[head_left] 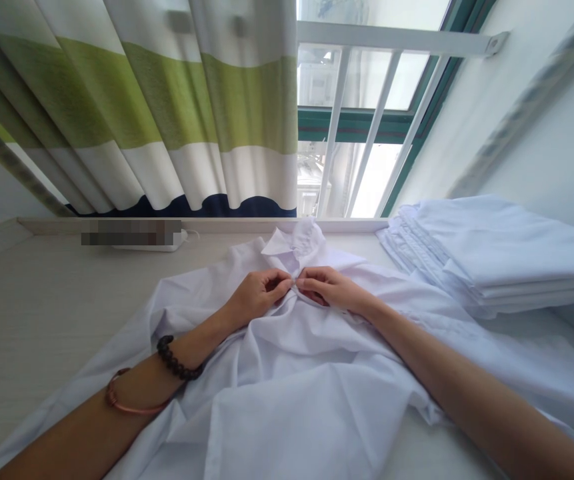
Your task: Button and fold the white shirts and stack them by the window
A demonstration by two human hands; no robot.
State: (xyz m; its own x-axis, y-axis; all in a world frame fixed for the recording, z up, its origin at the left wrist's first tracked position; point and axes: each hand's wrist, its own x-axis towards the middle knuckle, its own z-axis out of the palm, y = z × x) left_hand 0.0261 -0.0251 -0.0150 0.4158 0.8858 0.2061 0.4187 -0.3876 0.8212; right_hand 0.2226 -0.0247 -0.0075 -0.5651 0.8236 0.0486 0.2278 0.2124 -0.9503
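Observation:
A white collared shirt (287, 400) lies spread and rumpled over the pale surface, its collar (287, 243) pointing away from me. Just below the collar, my left hand (261, 291) pinches the front edge of the shirt between thumb and fingers. My right hand (329, 288) pinches the same front edge from the other side, and the two sets of fingertips almost touch. A small pale spot, perhaps a button, shows between them; the fingers hide most of it. A dark beaded bracelet (179, 363) and a thin reddish band circle my left arm.
Folded white garments (521, 247) are stacked at the right, beside the shirt's sleeve. A white object (167, 245), partly pixelated, sits against the back ledge on the left. Behind hang a green-and-white curtain (167, 100) and white window bars (371, 133).

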